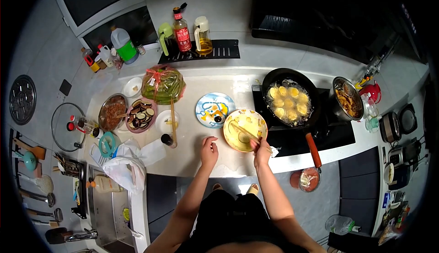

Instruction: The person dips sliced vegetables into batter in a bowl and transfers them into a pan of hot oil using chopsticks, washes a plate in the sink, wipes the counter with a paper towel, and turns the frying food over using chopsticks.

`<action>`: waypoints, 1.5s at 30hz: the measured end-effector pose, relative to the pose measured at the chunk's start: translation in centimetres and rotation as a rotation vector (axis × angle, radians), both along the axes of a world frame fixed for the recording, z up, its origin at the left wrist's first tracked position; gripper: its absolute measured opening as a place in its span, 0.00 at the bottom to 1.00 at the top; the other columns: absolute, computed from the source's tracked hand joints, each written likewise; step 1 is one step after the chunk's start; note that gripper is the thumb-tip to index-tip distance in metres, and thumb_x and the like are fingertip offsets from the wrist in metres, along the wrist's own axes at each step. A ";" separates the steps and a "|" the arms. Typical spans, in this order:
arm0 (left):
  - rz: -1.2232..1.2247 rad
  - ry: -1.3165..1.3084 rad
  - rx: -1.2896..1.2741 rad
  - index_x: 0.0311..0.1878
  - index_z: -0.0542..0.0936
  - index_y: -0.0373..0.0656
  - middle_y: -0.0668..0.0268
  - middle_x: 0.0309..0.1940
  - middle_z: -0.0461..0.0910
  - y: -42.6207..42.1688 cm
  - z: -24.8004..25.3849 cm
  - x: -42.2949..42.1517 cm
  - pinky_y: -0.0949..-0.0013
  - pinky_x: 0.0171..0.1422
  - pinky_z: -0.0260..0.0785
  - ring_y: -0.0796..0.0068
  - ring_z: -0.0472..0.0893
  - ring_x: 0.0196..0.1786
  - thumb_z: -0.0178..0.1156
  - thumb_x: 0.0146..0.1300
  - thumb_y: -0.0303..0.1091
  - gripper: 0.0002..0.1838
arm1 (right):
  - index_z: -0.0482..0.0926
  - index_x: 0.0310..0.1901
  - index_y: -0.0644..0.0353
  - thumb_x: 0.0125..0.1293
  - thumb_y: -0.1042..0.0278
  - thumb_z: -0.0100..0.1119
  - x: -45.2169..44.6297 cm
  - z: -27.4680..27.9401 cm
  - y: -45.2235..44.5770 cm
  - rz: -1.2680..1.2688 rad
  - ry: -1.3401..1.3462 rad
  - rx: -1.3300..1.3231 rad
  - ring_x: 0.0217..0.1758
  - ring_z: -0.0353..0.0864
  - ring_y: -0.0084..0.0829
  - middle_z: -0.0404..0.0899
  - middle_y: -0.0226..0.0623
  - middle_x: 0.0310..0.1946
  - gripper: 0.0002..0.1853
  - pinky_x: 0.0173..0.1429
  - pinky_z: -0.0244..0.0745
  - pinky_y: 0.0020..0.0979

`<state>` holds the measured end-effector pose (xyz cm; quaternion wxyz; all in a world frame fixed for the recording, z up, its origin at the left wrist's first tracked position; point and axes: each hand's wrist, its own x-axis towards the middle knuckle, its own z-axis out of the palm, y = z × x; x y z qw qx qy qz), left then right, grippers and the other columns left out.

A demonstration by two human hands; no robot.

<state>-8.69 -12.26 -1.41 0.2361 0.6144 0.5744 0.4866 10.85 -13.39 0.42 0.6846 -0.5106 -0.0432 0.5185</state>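
Observation:
My right hand (262, 153) is closed on a pair of chopsticks (244, 131), whose tips rest in a patterned bowl (227, 139) of yellow liquid, probably beaten egg. My left hand (209, 150) hovers by the front of the counter, left of the bowl, fingers loosely curled, nothing visible in it. Behind the bowl lies a blue-rimmed plate (204, 103) with yellow smears and a small dark object on it. To the right, round yellow-coated slices (288, 102) fry in bubbling oil in a black wok (270, 80).
The wok's red-brown handle (313, 150) juts past the counter edge. A pot of fried food (346, 98) stands right of the wok. On the left are a pink plate of eggplant slices (141, 114), a bowl of minced meat (112, 111) and a bag of green vegetables (163, 86).

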 end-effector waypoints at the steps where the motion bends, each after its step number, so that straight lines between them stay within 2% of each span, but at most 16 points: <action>1: -0.001 -0.004 -0.013 0.40 0.76 0.43 0.62 0.41 0.74 0.0 0.2 0.0 0.72 0.34 0.72 0.67 0.76 0.36 0.51 0.53 0.17 0.12 | 0.69 0.48 0.68 0.69 0.63 0.43 -0.7 0.5 0.2 0.023 -0.015 -0.021 0.33 0.82 0.34 0.77 0.45 0.36 0.15 0.35 0.80 0.24; 4: 0.004 -0.022 -0.048 0.40 0.76 0.43 0.61 0.41 0.74 -0.2 0.9 -0.2 0.71 0.34 0.72 0.64 0.77 0.39 0.50 0.53 0.17 0.13 | 0.68 0.47 0.70 0.70 0.62 0.42 -1.4 0.3 0.5 0.096 -0.062 -0.034 0.33 0.82 0.35 0.77 0.46 0.36 0.16 0.36 0.80 0.25; 11: 0.022 -0.038 -0.031 0.40 0.76 0.43 0.61 0.42 0.74 -0.1 0.4 -0.3 0.70 0.35 0.73 0.64 0.77 0.40 0.50 0.53 0.17 0.13 | 0.67 0.45 0.70 0.70 0.62 0.39 2.0 -0.9 -0.3 0.162 0.272 -0.087 0.39 0.82 0.40 0.77 0.52 0.38 0.16 0.41 0.82 0.28; 14: 0.023 -0.027 -0.033 0.40 0.76 0.43 0.61 0.43 0.74 -0.1 0.0 -0.1 0.70 0.36 0.73 0.63 0.77 0.41 0.50 0.53 0.17 0.13 | 0.67 0.47 0.70 0.71 0.60 0.40 2.1 -0.3 -0.5 0.205 0.360 -0.059 0.39 0.82 0.38 0.77 0.52 0.38 0.18 0.40 0.82 0.27; 17: 0.020 -0.018 -0.050 0.40 0.76 0.43 0.61 0.43 0.74 -0.3 0.3 0.2 0.70 0.36 0.73 0.63 0.77 0.41 0.50 0.53 0.17 0.13 | 0.67 0.49 0.70 0.70 0.58 0.41 1.1 1.5 -0.8 0.312 0.115 -0.093 0.38 0.82 0.36 0.78 0.52 0.37 0.19 0.39 0.82 0.25; 20: 0.014 -0.036 -0.053 0.41 0.76 0.43 0.61 0.43 0.74 -0.3 0.3 0.6 0.69 0.36 0.73 0.63 0.77 0.41 0.50 0.53 0.18 0.13 | 0.68 0.49 0.69 0.70 0.54 0.42 1.0 0.8 -1.0 0.308 -0.011 -0.062 0.37 0.82 0.34 0.79 0.51 0.36 0.22 0.37 0.81 0.24; 27: 0.016 -0.027 -0.039 0.41 0.75 0.43 0.61 0.43 0.74 -0.3 0.5 0.7 0.69 0.36 0.73 0.63 0.77 0.40 0.50 0.53 0.17 0.14 | 0.71 0.44 0.67 0.68 0.47 0.42 3.6 -1.5 -0.9 0.206 0.179 -0.085 0.34 0.83 0.34 0.79 0.50 0.34 0.25 0.33 0.81 0.24; 29: 0.018 -0.024 -0.044 0.41 0.75 0.43 0.61 0.43 0.73 -0.2 0.4 0.8 0.69 0.35 0.73 0.63 0.77 0.39 0.50 0.53 0.17 0.13 | 0.71 0.44 0.67 0.68 0.47 0.42 4.3 -1.8 -1.2 0.168 0.136 -0.085 0.34 0.83 0.34 0.79 0.49 0.34 0.25 0.33 0.81 0.23; 32: 0.038 -0.027 0.019 0.41 0.76 0.42 0.63 0.40 0.73 0.0 -0.2 1.2 0.75 0.33 0.70 0.73 0.75 0.31 0.51 0.55 0.17 0.13 | 0.73 0.43 0.67 0.68 0.48 0.43 4.7 -1.6 -1.3 0.144 0.067 -0.098 0.31 0.82 0.31 0.80 0.46 0.32 0.25 0.30 0.79 0.22; 34: 0.033 -0.020 0.022 0.41 0.76 0.42 0.64 0.41 0.73 0.0 -0.3 1.3 0.75 0.32 0.70 0.74 0.75 0.31 0.51 0.55 0.17 0.12 | 0.73 0.42 0.69 0.68 0.49 0.42 4.6 -1.2 -1.0 0.161 0.003 -0.129 0.27 0.81 0.29 0.80 0.43 0.28 0.25 0.26 0.77 0.20; 37: 0.028 -0.022 0.014 0.41 0.76 0.42 0.64 0.41 0.74 0.0 -0.1 1.5 0.75 0.32 0.70 0.74 0.75 0.31 0.51 0.55 0.17 0.12 | 0.75 0.36 0.69 0.69 0.50 0.42 3.9 -0.8 -0.2 0.190 -0.265 -0.146 0.24 0.80 0.28 0.79 0.40 0.24 0.25 0.25 0.76 0.20; 40: 0.023 -0.013 0.020 0.41 0.76 0.42 0.64 0.41 0.73 0.0 -0.1 1.7 0.75 0.32 0.71 0.74 0.75 0.32 0.51 0.55 0.17 0.12 | 0.76 0.35 0.70 0.68 0.50 0.44 3.7 -0.2 -0.1 0.142 -0.290 -0.149 0.26 0.80 0.28 0.79 0.40 0.26 0.25 0.28 0.77 0.22; 45: 0.021 -0.011 0.027 0.41 0.76 0.42 0.64 0.42 0.73 0.3 -0.2 1.8 0.75 0.33 0.71 0.73 0.76 0.32 0.51 0.55 0.17 0.12 | 0.76 0.36 0.72 0.70 0.53 0.40 4.5 0.1 -0.9 -0.038 -0.046 -0.096 0.25 0.80 0.30 0.79 0.45 0.29 0.25 0.28 0.79 0.23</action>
